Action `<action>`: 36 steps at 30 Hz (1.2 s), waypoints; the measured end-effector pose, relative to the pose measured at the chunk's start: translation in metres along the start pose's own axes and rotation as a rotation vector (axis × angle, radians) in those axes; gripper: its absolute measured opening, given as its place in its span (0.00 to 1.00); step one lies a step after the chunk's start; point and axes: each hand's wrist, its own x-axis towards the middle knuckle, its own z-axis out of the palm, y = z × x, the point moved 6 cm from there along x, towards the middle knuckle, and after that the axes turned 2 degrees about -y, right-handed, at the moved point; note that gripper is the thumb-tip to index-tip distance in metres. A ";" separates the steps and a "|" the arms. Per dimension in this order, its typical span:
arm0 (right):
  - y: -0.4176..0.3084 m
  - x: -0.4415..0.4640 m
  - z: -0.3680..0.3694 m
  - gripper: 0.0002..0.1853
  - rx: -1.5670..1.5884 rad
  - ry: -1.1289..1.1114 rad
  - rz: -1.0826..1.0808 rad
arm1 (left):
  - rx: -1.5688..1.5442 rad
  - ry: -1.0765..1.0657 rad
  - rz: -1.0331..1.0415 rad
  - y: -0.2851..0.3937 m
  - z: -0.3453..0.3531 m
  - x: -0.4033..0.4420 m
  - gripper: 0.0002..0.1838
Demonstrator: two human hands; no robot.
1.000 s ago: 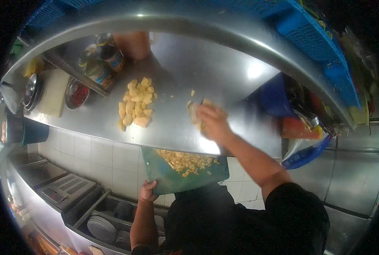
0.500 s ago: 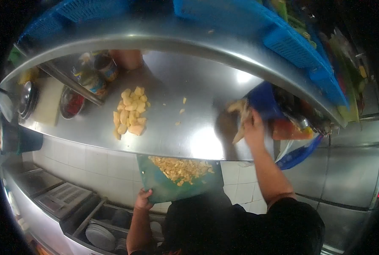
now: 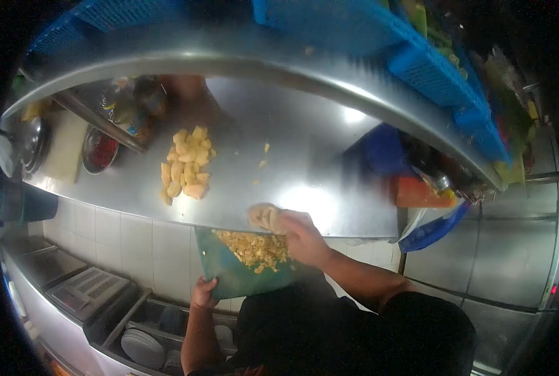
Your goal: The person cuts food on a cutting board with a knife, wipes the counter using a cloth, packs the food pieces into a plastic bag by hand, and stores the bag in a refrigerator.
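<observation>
My left hand (image 3: 205, 292) grips the near left corner of a green cutting board (image 3: 229, 279), fingers closed on it. The board is held at the front edge of the steel counter (image 3: 242, 182), with many small yellowish chopped bits (image 3: 254, 250) on it. My right hand (image 3: 304, 237) is closed around a crumpled beige cloth (image 3: 264, 217), at the counter's edge just above the board. A heap of pale yellow peeled chunks (image 3: 188, 161) lies on the counter to the left. A few small scraps (image 3: 266, 148) lie right of the heap.
A metal bowl with red contents (image 3: 100, 150) and a white board (image 3: 65, 147) are at the left. A blue container (image 3: 383, 149) and an orange block (image 3: 422, 192) stand at the right. Blue crates (image 3: 430, 72) sit on the shelf above. Plates (image 3: 143, 348) are below left.
My right hand has swept the cloth left and toward me, from beside the blue container to the counter edge over the board. My left hand still holds the board in nearly the same place.
</observation>
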 end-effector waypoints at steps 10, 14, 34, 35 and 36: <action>0.165 0.164 -0.142 0.25 -0.631 0.161 0.645 | -0.035 -0.006 0.007 0.005 0.009 -0.003 0.24; 0.144 0.196 -0.126 0.23 -0.747 0.259 0.524 | -0.010 0.026 0.031 0.000 -0.006 -0.003 0.19; 0.013 0.195 0.040 0.16 -0.347 -0.141 -0.518 | 0.036 0.074 0.048 0.009 0.005 -0.011 0.19; 0.009 0.172 0.045 0.16 -0.323 -0.114 -0.484 | 0.041 0.078 0.044 0.008 0.005 -0.011 0.19; 0.006 0.150 0.051 0.16 -0.299 -0.090 -0.450 | 0.044 0.083 0.039 0.007 0.004 -0.010 0.19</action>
